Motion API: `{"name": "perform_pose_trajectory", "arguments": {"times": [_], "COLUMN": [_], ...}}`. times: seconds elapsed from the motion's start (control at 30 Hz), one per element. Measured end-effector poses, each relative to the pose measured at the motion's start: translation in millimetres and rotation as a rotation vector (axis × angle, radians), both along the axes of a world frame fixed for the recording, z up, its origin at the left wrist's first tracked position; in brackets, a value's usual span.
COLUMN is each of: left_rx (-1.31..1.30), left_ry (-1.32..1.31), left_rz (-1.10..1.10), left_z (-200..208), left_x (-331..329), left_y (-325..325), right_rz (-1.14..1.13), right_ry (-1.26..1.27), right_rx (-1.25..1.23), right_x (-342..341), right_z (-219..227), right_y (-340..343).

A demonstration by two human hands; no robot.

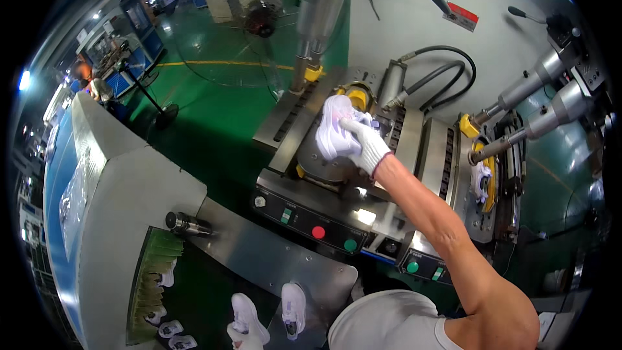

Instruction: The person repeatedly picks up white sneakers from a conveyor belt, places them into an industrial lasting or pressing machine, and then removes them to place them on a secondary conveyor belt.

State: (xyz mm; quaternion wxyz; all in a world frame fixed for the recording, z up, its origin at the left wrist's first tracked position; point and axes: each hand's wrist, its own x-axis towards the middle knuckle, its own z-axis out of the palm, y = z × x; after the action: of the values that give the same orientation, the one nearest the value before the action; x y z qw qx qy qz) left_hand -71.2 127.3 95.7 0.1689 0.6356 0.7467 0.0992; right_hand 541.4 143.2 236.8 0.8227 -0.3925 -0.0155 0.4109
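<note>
My right hand (364,142), in a white knit glove, grips a pale lavender sneaker (330,131) by its side. It holds the shoe above the metal bed of a press (327,163), in front of a yellow clamp part (357,98). At the bottom edge, my left hand (249,343) shows only in part, also gloved in white. Its fingers close on the end of a second pale sneaker (246,312). Beside that shoe, a third sneaker (293,310) lies on a steel shelf (278,253).
A control panel (304,223) with red and green buttons fronts the press. To the right, another press station has a shoe (481,181) under metal cylinders (541,116). Left stand a metal flask (188,224) and a conveyor opening with green strips (155,266). A fan (259,19) stands behind.
</note>
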Motion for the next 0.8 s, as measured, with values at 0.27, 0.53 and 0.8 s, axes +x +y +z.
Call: {"name": "perform_pose_trajectory", "arguments": {"times": [0.27,0.53,0.8], "left_rx": [-0.163,-0.132,-0.228], "left_ry": [-0.033,-0.313,-0.322], "left_rz": [-0.233,-0.038,0.027], "left_z": [-78.3,-77.3,-67.4], "left_x": [21.8,21.9,33.0], "left_y": [-64.0,-85.3,-93.8], "right_rz": [-0.098,-0.435,-0.501], "right_ry": [-1.177,-0.584,-0.786], "right_rx": [-1.479,-1.439,-1.515], "right_x": [208.4,142.8,130.8], "right_z": [-199.4,-162.8,-167.1], "right_y": [73.2,119.5,124.6]}}
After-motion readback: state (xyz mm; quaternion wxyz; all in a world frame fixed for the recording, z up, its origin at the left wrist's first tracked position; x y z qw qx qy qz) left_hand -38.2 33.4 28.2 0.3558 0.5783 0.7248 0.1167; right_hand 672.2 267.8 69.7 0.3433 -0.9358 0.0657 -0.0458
